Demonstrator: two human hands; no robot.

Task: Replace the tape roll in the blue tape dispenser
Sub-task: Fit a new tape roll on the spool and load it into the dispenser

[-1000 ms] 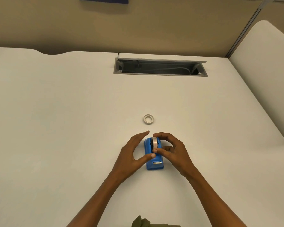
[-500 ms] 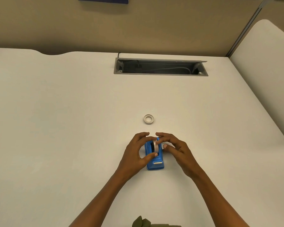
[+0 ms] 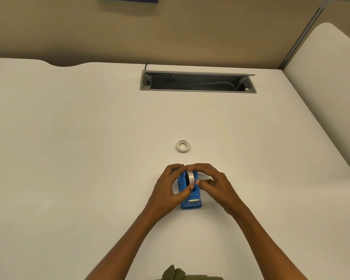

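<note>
The blue tape dispenser (image 3: 191,201) stands on the white desk, its cutter end towards me. A white tape roll (image 3: 190,177) sits upright in its well, tilted a little to the left. My left hand (image 3: 167,190) curls around the left side, with the thumb tip on the roll's near edge and the fingers over the top. My right hand (image 3: 214,182) mirrors it on the right, its thumb and fingertips pinching the roll. A second, thin white tape ring (image 3: 182,146) lies flat on the desk just beyond my hands.
An open grey cable tray (image 3: 198,88) with wires is recessed in the desk at the back. A beige partition wall rises behind it. A second white desk surface (image 3: 327,77) adjoins at the right. Olive cloth (image 3: 176,274) shows at the bottom edge.
Both hands have closed in around the roll. The roll has risen and tilted in the dispenser's well, and the fingertips now meet above it.
</note>
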